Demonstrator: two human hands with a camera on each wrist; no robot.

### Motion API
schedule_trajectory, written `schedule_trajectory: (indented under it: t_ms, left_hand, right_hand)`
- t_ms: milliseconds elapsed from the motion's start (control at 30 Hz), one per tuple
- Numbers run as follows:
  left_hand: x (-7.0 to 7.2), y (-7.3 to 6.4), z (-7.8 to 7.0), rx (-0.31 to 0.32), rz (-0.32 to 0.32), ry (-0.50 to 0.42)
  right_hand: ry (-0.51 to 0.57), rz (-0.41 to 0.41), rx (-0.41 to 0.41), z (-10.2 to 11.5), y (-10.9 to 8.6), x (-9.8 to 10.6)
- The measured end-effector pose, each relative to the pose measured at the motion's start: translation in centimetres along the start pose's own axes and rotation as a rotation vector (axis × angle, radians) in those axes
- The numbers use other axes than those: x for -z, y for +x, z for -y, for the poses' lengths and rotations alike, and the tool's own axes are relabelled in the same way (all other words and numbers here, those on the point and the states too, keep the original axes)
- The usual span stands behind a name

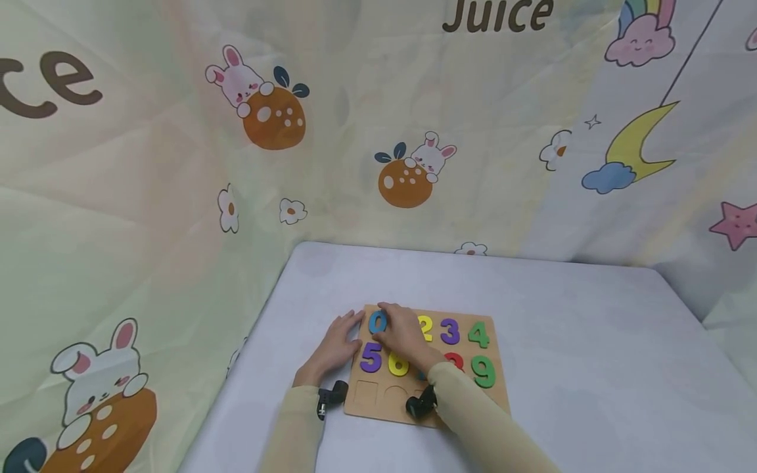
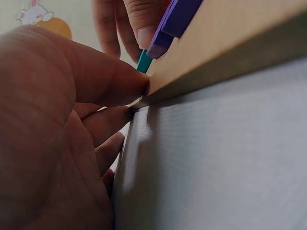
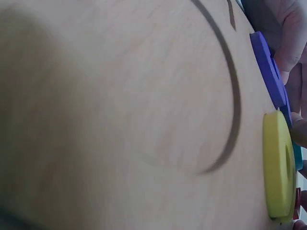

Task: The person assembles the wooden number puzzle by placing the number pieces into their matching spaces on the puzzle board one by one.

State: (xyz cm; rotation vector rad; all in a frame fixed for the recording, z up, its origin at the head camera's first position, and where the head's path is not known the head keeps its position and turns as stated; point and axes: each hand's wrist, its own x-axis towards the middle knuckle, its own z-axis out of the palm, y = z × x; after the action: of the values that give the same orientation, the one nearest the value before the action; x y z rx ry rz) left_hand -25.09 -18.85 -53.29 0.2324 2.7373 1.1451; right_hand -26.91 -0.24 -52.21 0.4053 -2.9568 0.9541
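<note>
A wooden number puzzle board [image 1: 357, 376] lies flat on the table. My right hand [image 1: 409, 334] reaches across it, thumb and index finger pinching the blue number 0 [image 1: 374, 322] at the upper left corner. Fingers of my left hand [image 1: 332, 347] rest along the board's left edge; the left wrist view shows the thumb [image 2: 112, 79] touching that edge. Below the 0 sits the purple 5 [image 1: 370, 358], beside the yellow 6 [image 1: 399, 364]. In the right wrist view, the yellow 6 [image 3: 279, 167] and purple 5 [image 3: 267, 72] stand up from the wood. My right hand hides the space between 0 and 2.
The yellow 2 [image 1: 426, 326], purple 3 [image 1: 450, 332], green 4 [image 1: 479, 335], and green 9 [image 1: 483, 372] sit on the board. A red piece [image 1: 454, 359] is partly covered by my right arm. Patterned cloth [image 1: 343, 131] hangs behind the white table [image 1: 591, 355].
</note>
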Motion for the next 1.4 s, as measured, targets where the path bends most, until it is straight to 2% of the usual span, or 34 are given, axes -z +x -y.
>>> schedule_trajectory:
  t_ms: [100,333,467,833,1033,1233,1400]
  left_hand:
    - [-0.1,0.1,0.0,-0.003,-0.011,-0.004]
    - [-0.7,0.6,0.1,-0.030,0.027,0.013]
    - [-0.8,0.6,0.0,-0.028,0.026,0.018]
    - [-1.2,1.0,-0.4,-0.028,0.028,0.021]
    - [-1.3,1.0,-0.7,-0.037,0.035,0.018]
    - [-1.4,0.9,-0.5,-0.046,0.032,0.009]
    - [-1.6,1.1,0.2,-0.024,0.028,-0.012]
  right_hand:
    - [0.003,0.001,0.004,-0.2,0.1,-0.1]
    - [0.026,-0.003,-0.027,-1.3,-0.2,-0.4]
    - [0.027,-0.007,-0.018,-1.4,-0.3,-0.3]
    - [0.065,-0.004,-0.039,-1.7,-1.0,0.8]
    - [0.131,0.012,-0.045,-2.3,-1.9,1.5]
    - [0.167,-0.082,0.013,-2.9,-3.4,2.8]
    - [0.183,-0.138,0.000,-3.7,-5.3,5.1]
